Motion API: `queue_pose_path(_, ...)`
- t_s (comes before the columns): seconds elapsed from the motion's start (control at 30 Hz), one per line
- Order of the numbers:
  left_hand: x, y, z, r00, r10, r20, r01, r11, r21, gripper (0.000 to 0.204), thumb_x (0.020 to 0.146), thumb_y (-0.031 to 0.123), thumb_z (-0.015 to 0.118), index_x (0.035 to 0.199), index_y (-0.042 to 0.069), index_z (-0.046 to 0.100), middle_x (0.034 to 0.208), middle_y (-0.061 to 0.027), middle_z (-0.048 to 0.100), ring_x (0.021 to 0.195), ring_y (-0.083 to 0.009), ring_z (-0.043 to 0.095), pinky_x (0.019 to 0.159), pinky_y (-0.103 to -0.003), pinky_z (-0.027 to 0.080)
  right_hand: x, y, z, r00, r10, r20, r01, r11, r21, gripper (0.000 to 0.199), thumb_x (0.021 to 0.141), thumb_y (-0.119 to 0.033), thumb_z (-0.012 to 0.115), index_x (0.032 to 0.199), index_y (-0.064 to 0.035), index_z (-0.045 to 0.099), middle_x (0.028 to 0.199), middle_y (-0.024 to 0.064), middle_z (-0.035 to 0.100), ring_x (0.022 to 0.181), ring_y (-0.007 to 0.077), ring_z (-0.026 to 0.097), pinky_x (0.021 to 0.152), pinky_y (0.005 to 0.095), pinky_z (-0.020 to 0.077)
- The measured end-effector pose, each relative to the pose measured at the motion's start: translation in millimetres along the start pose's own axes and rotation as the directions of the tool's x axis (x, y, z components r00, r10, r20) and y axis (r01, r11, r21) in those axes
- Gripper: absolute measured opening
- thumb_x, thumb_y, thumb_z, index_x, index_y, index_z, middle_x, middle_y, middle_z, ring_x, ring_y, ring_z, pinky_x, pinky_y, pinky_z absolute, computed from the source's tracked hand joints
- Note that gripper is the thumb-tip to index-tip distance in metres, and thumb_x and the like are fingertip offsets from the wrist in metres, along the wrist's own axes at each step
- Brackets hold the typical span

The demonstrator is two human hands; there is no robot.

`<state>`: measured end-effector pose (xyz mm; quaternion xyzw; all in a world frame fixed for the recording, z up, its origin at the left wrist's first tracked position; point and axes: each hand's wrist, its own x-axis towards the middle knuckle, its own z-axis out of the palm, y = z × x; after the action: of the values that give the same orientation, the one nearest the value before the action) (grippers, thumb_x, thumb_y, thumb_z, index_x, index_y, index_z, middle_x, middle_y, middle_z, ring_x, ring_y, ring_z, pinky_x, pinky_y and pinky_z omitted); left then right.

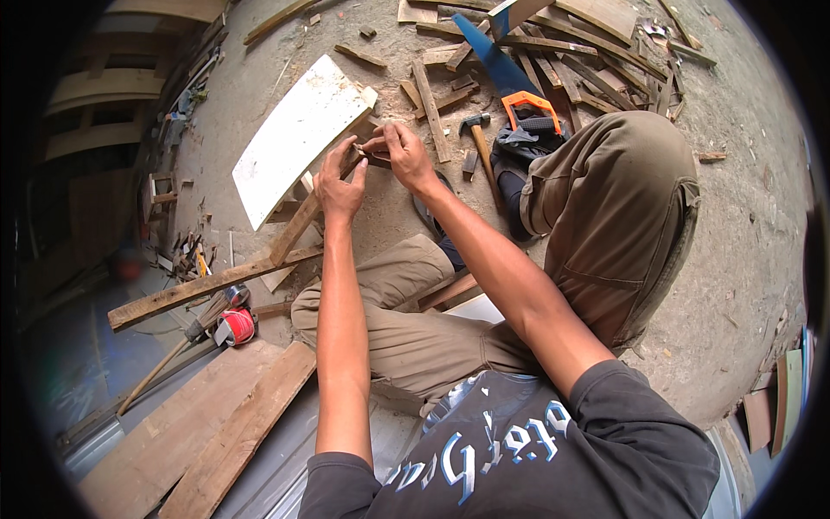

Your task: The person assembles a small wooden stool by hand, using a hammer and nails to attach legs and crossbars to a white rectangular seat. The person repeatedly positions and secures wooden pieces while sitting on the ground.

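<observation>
Two hands meet before me: beside their fingers lies the white curved board (294,138); my left hand (340,184) clamps the wooden strip (298,227); my right hand (406,154) pinches the small wooden piece (373,158) between them.

Handsaw (497,65), hammer (480,143), white curved panel (294,138), tape measure (235,327).
</observation>
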<state>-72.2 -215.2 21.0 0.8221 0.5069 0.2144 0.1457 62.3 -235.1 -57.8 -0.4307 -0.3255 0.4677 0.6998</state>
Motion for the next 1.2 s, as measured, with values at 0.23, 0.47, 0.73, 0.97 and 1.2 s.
queue_pose_path(0.23, 0.3, -5.1, 2.3, 0.999, 0.038, -0.023, -0.037, 0.998, 0.05, 0.033, 0.086, 0.022, 0.07, 0.119, 0.025, 0.065, 0.117, 0.0006, 0.067, 0.114, -0.0203, 0.061, 0.103, -0.041, 0.035, -4.6, -4.7, -0.1, 0.998, 0.061, 0.017, -0.063, 0.987, 0.149, 0.048, 0.107, -0.041, 0.035, 0.117, 0.0035, 0.051, 0.104, 0.022, 0.068, 0.1, 0.0276, 0.069, 0.088, 0.0375, 0.0576)
queue_pose_path(0.47, 1.5, -4.0, 3.5, 0.999, 0.029, -0.021, -0.028, 0.997, 0.066, 0.033, 0.087, 0.022, 0.07, 0.119, 0.025, 0.065, 0.118, 0.0004, 0.066, 0.115, -0.0204, 0.06, 0.103, -0.04, 0.035, -5.0, -2.7, -1.3, 0.997, 0.068, -0.046, -0.054, 0.963, 0.265, 0.033, 0.104, -0.025, 0.045, 0.119, 0.0044, 0.051, 0.109, 0.0209, 0.064, 0.102, 0.0276, 0.068, 0.09, 0.037, 0.0576)
queue_pose_path(0.73, 1.7, -2.7, -1.0, 1.0, 0.023, 0.007, -0.023, 1.0, 0.021, 0.036, 0.086, 0.02, 0.069, 0.122, 0.024, 0.064, 0.118, 0.0, 0.067, 0.113, -0.0211, 0.062, 0.103, -0.04, 0.036, -16.8, -9.9, 9.4, 0.963, -0.264, 0.056, 0.268, 0.911, -0.313, 0.038, 0.076, 0.003, 0.059, 0.114, 0.0015, 0.067, 0.113, 0.0181, 0.065, 0.102, 0.0311, 0.067, 0.083, 0.0369, 0.056)
queue_pose_path(0.97, 4.8, -4.7, -7.8, 0.998, -0.049, 0.048, 0.054, 0.992, -0.11, 0.053, 0.085, 0.012, 0.069, 0.136, 0.022, 0.055, 0.123, -0.0099, 0.066, 0.118, -0.0269, 0.061, 0.107, -0.043, 0.037, -7.1, -12.1, 6.1, 0.915, -0.376, 0.148, 0.397, 0.768, -0.502, 0.017, 0.084, 0.0, 0.067, 0.1, -0.0007, 0.066, 0.102, 0.016, 0.068, 0.09, 0.0351, 0.067, 0.076, 0.041, 0.0557)
queue_pose_path(1.2, 9.8, -15.0, -12.6, 0.994, -0.039, 0.099, 0.055, 0.985, -0.163, 0.054, 0.083, 0.01, 0.069, 0.135, 0.017, 0.055, 0.126, -0.0127, 0.065, 0.119, -0.0295, 0.06, 0.107, -0.043, 0.037, 0.2, -12.8, -2.5, 0.859, -0.416, 0.298, 0.511, 0.663, -0.548, 0.015, 0.082, 0.0, 0.07, 0.096, -0.0004, 0.063, 0.092, 0.0166, 0.067, 0.084, 0.0338, 0.067, 0.071, 0.0406, 0.0547)
